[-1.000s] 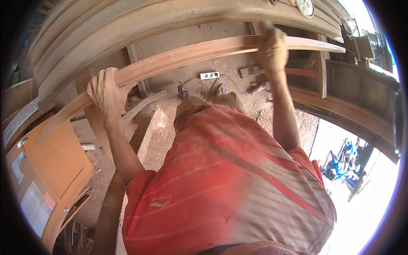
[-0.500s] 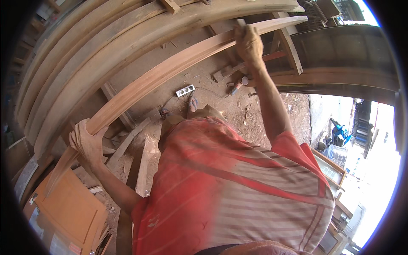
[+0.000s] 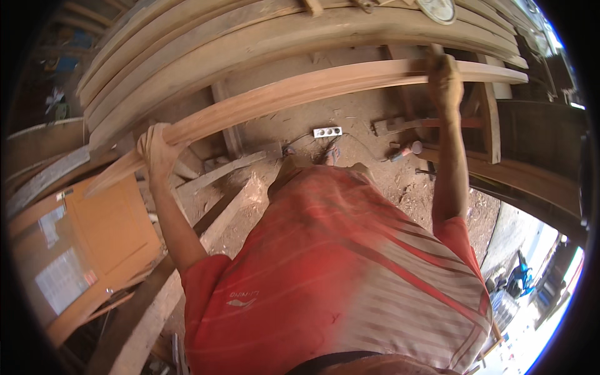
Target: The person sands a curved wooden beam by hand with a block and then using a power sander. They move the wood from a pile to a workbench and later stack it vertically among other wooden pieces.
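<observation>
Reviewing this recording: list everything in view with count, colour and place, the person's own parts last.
Long board: 1, reddish-brown, spanning between the hands
Stacked planks: several, tan, beyond the long board
Round object: 1, whitish, top right on the planks
Socket strip: 1, white, floor
Tool with a round end: 1, colours unclear, floor, right of the strip
Panel: 1, orange-brown, left
Beam: 1, pale brown, lower left
Blue object: 1, blurred, far right
Small piece: 1, kind and colour unclear, in the right grip
Shirt: 1, red and grey, centre
Feet: 2, colour unclear, below the strip
Left grip: 1, dusty brown, around the long board
Right grip: 1, brown, blurred, at the long board's right part
</observation>
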Demonstrator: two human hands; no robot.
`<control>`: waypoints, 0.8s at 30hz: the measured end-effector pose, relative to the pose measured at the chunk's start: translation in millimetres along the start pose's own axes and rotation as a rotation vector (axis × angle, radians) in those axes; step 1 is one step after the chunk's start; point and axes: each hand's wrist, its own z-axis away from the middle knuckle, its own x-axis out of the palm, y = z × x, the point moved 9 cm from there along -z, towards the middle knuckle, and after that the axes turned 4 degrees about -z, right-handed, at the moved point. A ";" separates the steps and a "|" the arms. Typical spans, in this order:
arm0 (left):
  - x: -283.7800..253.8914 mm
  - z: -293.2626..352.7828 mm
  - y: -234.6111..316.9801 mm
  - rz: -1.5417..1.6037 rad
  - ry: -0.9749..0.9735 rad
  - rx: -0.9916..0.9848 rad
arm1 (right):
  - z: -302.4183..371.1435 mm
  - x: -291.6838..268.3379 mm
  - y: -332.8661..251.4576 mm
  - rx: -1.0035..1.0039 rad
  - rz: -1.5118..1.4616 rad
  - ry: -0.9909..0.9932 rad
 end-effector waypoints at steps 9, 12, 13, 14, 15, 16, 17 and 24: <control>-36.9 26.1 170.4 0.752 0.009 -0.067 | 50.4 46.5 -115.5 -0.227 -0.217 -0.136; 2.5 43.3 253.5 1.176 -0.276 -0.116 | 90.2 46.1 -226.0 -0.245 -0.800 -0.431; 2.1 45.0 272.3 1.255 -0.243 -0.112 | 95.5 44.3 -238.8 -0.225 -0.880 -0.464; 12.1 49.6 275.3 1.514 -0.184 -0.222 | 97.9 35.6 -254.8 -0.343 -0.869 -0.448; 26.2 53.4 275.7 1.770 -0.116 -0.334 | 99.0 25.9 -269.4 -0.460 -0.856 -0.430; 37.9 58.0 276.3 2.020 -0.073 -0.446 | 100.7 18.1 -276.5 -0.548 -0.833 -0.403; 39.6 64.4 272.9 1.971 -0.072 -0.473 | 102.9 19.7 -280.4 -0.604 -0.797 -0.452; 19.1 95.4 182.2 1.504 0.178 -0.542 | -84.1 77.8 -186.8 -0.284 -0.304 0.058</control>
